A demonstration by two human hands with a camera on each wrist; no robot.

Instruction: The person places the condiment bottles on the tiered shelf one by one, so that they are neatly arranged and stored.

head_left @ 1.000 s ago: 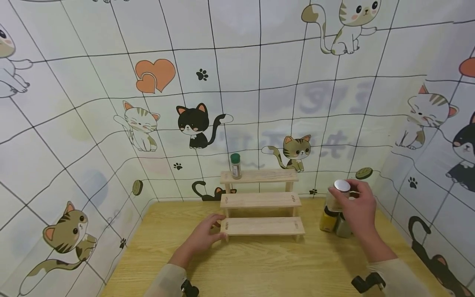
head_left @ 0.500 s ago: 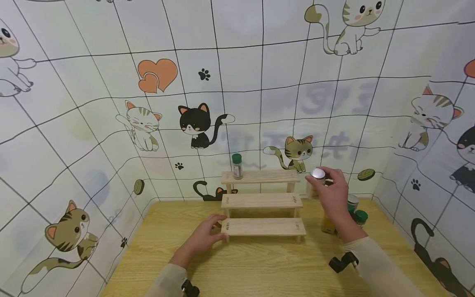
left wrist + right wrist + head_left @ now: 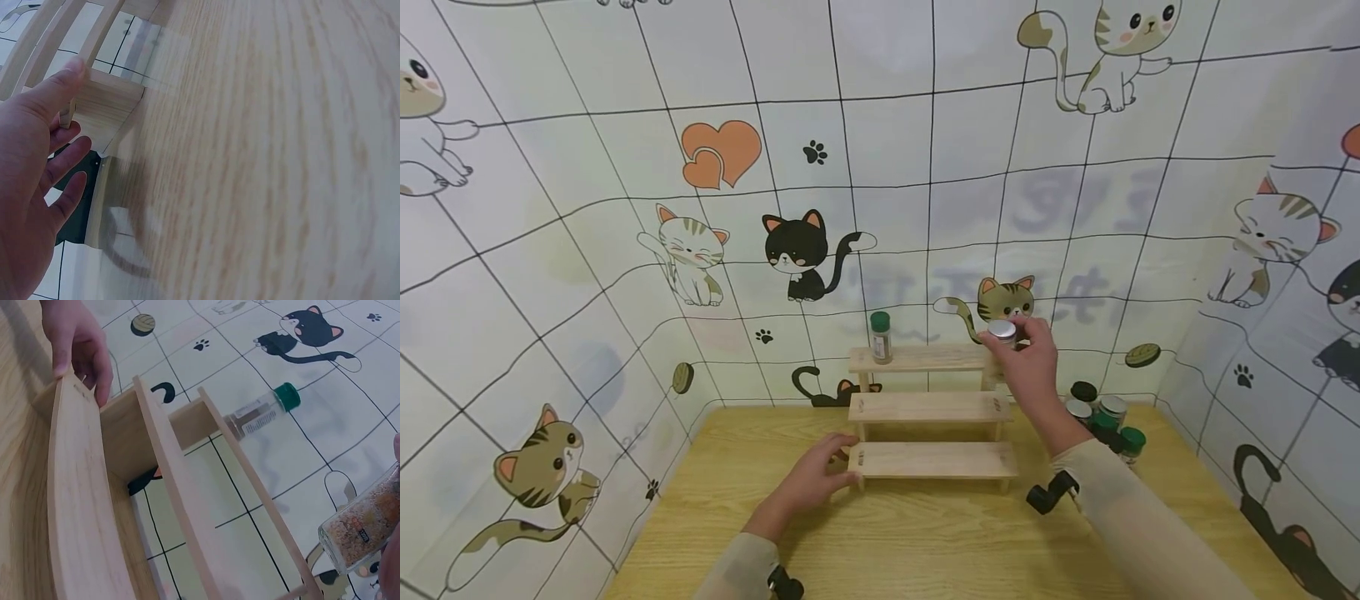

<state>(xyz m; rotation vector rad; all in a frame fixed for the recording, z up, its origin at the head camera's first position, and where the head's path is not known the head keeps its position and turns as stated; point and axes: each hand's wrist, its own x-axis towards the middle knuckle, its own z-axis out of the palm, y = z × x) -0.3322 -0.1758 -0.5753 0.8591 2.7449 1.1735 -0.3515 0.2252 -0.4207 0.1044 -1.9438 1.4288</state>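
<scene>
A three-step wooden spice rack [image 3: 932,460] stands on the table against the wall. My left hand [image 3: 812,477] pinches the left end of its lowest step, thumb at the front edge and fingers behind. With thumb and fingers, my right hand [image 3: 1032,362] holds a glass spice jar [image 3: 361,528] with a silver lid, filled with pinkish-orange coarse grains. In the head view this jar overlaps the right end of the top step; the right wrist view has its base just beyond that step's edge. A green-capped spice jar [image 3: 881,338] stands at the top step's left end.
Several more spice jars [image 3: 1111,408] with silver, green and black lids stand grouped on the wooden table [image 3: 925,542] right of the rack, partly behind my right forearm. Cat-patterned wall covering [image 3: 895,150] encloses the back and sides.
My right hand has carried the silver-lidded jar left and up from above the grouped jars to the top step's right end. My left hand stays at the rack.
</scene>
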